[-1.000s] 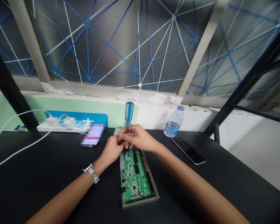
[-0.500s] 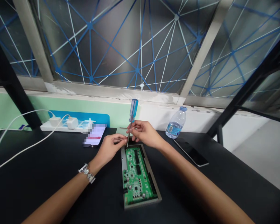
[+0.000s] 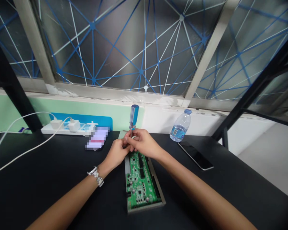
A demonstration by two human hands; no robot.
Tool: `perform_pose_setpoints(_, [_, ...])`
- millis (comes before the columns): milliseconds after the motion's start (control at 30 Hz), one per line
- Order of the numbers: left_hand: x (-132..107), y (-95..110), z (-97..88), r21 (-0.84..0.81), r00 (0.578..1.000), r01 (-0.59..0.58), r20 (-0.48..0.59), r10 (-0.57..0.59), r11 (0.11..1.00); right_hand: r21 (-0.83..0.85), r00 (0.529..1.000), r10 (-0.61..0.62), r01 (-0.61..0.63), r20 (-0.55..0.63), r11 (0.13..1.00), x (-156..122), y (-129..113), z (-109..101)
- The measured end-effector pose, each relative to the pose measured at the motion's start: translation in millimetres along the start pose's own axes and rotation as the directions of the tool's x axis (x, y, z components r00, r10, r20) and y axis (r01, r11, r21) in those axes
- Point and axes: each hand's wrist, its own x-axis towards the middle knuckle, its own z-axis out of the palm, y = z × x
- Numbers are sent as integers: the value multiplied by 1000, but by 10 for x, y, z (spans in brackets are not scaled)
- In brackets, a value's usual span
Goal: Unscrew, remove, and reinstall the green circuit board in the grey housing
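Observation:
A screwdriver with a clear blue handle (image 3: pixel 134 116) stands nearly upright above my hands. My right hand (image 3: pixel 142 143) grips its shaft just under the handle. My left hand (image 3: pixel 115 152) reaches in from the lower left, its fingertips meeting my right fingers near the shaft. The screwdriver's tip is hidden behind my fingers, and I cannot tell whether my left fingers pinch anything. A green circuit board in a grey metal tray (image 3: pixel 140 182) lies just below and nearer me than both hands. A metal bracelet (image 3: pixel 96 176) circles my left wrist.
A white power strip (image 3: pixel 67 129) with white chargers and cables lies at the back left. A pixelated phone (image 3: pixel 97 139) lies beside it. A water bottle (image 3: pixel 180 126) and a black smartphone (image 3: pixel 195 155) stand on the black table (image 3: pixel 50 195) at right.
My hands have come closer together around the screwdriver's shaft, hiding its tip. Half a second ago the tip showed, with my left fingers slightly apart from it.

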Motion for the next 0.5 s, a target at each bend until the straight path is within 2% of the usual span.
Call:
perform_pose_setpoints(167, [-24, 46, -49, -74, 999, 37, 30, -35, 997, -101, 995, -10, 0, -104, 995, 23, 19, -135])
perform_pose_setpoints(333, [-43, 63, -145, -65, 998, 51, 30, -49, 997, -82, 995, 13, -21, -95, 996, 26, -78, -214])
perform_pose_setpoints(500, [-24, 33, -144, 10, 1000, -7, 12, 7, 1000, -51, 997, 7, -11, -71, 999, 15, -73, -169])
